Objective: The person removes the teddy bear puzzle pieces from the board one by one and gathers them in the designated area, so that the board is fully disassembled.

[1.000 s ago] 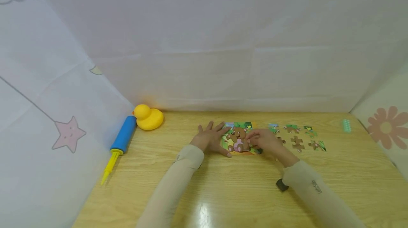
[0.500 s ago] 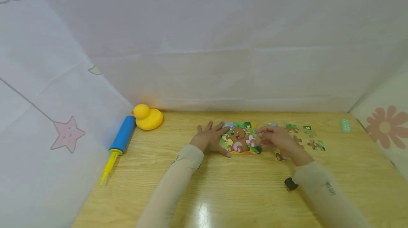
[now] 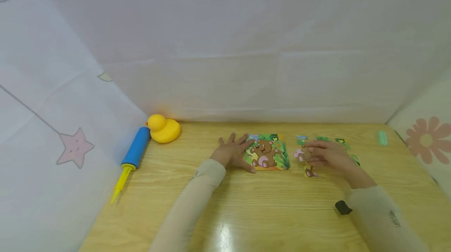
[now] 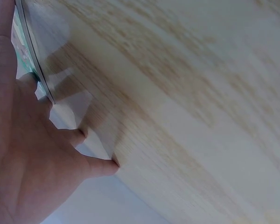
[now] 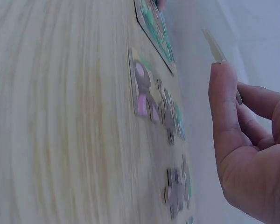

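My left hand (image 3: 230, 154) lies spread at the left edge of a bear picture board (image 3: 266, 156), fingertips and thumb along its border; in the left wrist view its fingertips rest on the wood. My right hand (image 3: 329, 156) is to the right of the board, above loose jigsaw pieces. Between thumb and fingers it pinches a pink and brown jigsaw piece (image 3: 300, 154), seen edge-on as a thin jigsaw piece (image 5: 214, 45) in the right wrist view, raised over the table. A piece with the bear's foot (image 3: 310, 171) lies just below that hand, which partly hides several others.
On the wooden table (image 3: 260, 213) a yellow rubber duck (image 3: 165, 129) sits at the back left, beside a blue and yellow hand pump (image 3: 135, 148). A small mint-green bumpy object (image 3: 383, 138) lies at the far right. A pale cloth (image 3: 225, 87) hangs along the back edge.
My right hand has moved right, from over the bear board to above the loose pieces, carrying the pink and brown jigsaw piece with it. The left hand stays in place.
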Tool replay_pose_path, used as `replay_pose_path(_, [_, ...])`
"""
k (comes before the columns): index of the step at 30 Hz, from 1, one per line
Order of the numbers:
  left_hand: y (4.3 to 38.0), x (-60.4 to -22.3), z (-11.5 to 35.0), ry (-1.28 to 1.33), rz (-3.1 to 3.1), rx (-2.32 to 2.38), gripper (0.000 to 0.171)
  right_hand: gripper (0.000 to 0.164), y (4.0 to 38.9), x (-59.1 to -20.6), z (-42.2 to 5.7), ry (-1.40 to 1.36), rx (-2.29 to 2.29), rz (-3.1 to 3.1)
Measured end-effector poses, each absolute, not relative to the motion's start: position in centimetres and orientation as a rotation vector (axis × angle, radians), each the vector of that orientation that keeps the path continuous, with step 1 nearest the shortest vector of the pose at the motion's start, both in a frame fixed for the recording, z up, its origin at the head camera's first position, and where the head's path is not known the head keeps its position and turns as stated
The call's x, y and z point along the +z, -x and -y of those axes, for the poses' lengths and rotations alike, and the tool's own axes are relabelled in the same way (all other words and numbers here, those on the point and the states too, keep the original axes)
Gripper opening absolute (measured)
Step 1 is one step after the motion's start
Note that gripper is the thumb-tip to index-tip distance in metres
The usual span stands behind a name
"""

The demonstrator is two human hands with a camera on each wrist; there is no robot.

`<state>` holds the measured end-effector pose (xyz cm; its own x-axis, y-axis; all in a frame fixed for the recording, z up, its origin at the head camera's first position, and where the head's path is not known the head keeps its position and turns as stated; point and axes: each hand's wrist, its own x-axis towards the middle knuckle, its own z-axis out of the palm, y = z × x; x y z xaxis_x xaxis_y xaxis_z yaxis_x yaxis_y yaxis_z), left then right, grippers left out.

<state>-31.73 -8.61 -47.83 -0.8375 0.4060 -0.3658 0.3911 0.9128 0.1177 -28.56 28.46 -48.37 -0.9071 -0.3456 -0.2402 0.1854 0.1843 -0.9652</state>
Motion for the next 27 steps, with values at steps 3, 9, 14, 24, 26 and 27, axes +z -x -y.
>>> replay_pose_path(3, [31.7, -47.8, 8.6, -0.579, -2.692, 0.052, 0.115, 0.062, 28.1, -48.4, -29.8, 0.154, -1.765, -2.073])
replay_pose_path(9, [31.5, -47.7, 8.6, -0.581, -2.695, 0.041, 0.115, 0.058, 26.8, -48.5, -31.9, 0.055, -1.754, -2.104])
replay_pose_path(14, [31.6, -47.8, 8.5, -0.571, -2.682, 0.021, 0.116, 0.047, 26.0, -48.8, -33.3, 0.007, -1.779, -2.079])
replay_pose_path(24, [31.7, -47.9, 8.5, -0.587, -2.681, 0.032, 0.117, 0.035, 25.0, -49.8, -35.6, -0.072, -1.791, -2.034])
replay_pose_path(26, [31.7, -47.8, 8.6, -0.590, -2.683, 0.031, 0.117, 0.030, 24.8, -49.9, -36.0, -0.064, -1.809, -2.029])
replay_pose_path(27, [31.7, -47.8, 8.6, -0.592, -2.683, 0.029, 0.117, 0.029, 24.7, -49.9, -36.2, -0.064, -1.817, -2.024])
